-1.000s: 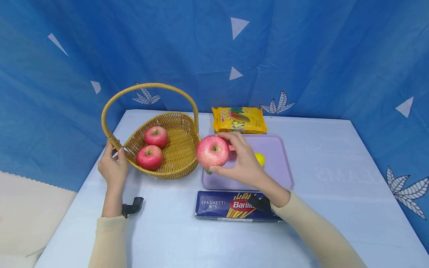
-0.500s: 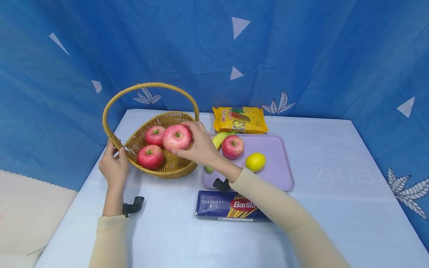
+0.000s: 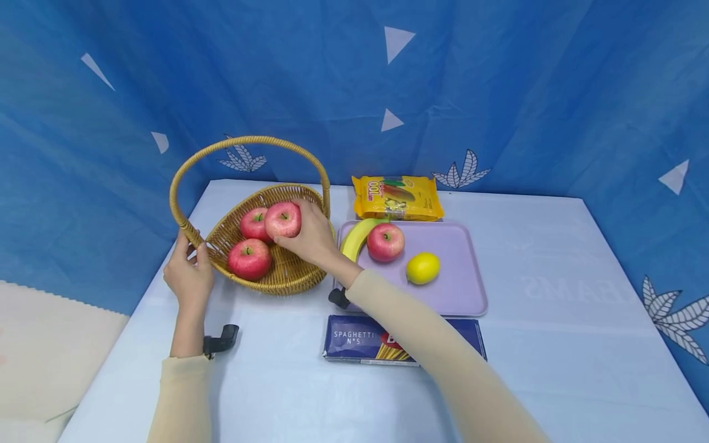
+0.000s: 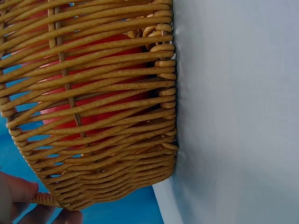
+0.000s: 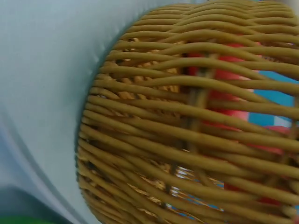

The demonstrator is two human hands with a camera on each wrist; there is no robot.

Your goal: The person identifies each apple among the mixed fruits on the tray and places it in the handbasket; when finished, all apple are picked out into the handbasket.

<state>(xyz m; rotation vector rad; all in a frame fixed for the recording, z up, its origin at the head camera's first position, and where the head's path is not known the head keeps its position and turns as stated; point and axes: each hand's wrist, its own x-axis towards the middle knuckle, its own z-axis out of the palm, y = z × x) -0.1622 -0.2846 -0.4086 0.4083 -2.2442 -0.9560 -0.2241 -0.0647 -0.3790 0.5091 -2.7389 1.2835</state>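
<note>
A wicker basket with a tall arched handle stands on the left of the table. My left hand grips the base of its handle at the left rim; in the left wrist view, the fingers curl round the handle's foot. Inside the basket my right hand holds a pink-red apple by its right side. Two other apples lie in the basket, one apple in front and one apple behind, partly covered by the held one. Woven wall fills the right wrist view, hiding the right hand there.
Right of the basket lies a lilac tray bearing a banana, an apple and a lemon. A yellow snack packet is behind it. A blue spaghetti box lies in front, partly under the right sleeve.
My right hand has carried the apple leftward from over the tray and down into the basket. The tray's fruit has come into view. My left hand has stayed on the handle.
</note>
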